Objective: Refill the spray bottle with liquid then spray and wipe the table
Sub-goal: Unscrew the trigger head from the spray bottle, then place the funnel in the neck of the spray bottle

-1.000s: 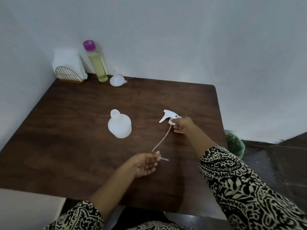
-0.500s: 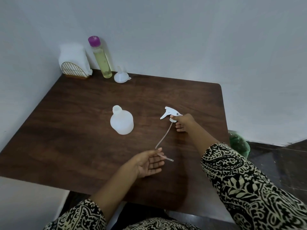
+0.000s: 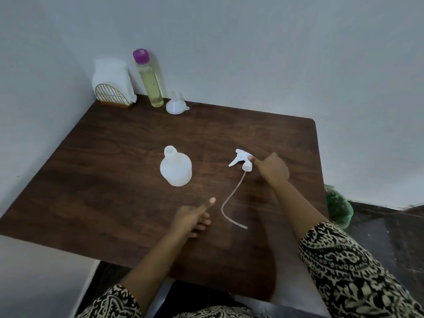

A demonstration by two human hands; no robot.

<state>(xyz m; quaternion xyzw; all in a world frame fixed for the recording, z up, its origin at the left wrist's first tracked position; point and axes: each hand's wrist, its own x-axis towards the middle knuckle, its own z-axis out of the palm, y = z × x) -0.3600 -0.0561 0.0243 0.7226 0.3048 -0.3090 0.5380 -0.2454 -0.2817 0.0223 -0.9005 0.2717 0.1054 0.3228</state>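
**Risks, as judged.** The tall bottle (image 3: 150,83) of yellow liquid stands capped at the back left corner of the desk (image 3: 103,191), with the funnel (image 3: 175,107) just beside it. Pouring into the narrow neck without the funnel would likely cause a spill. The spray bottle (image 3: 176,169) stands upright and uncapped in mid-desk. It looks light, and a forearm reaching past it toward the back corner could knock it over. The spray head (image 3: 241,159) appears to rest on the desk, its long tube (image 3: 231,200) trailing toward the near edge. A sleeve could catch the tube and drag the head off the desk.

**Positions.** The spray bottle lies ahead and to the left of the left hand (image 3: 190,220), near but apart. That hand holds nothing. Its thumb is extended and its fingers loosely curled, just left of the tube's bend and not touching it. The right hand (image 3: 271,167) pinches the spray head at its rear, and the spray bottle stands well to that hand's left.
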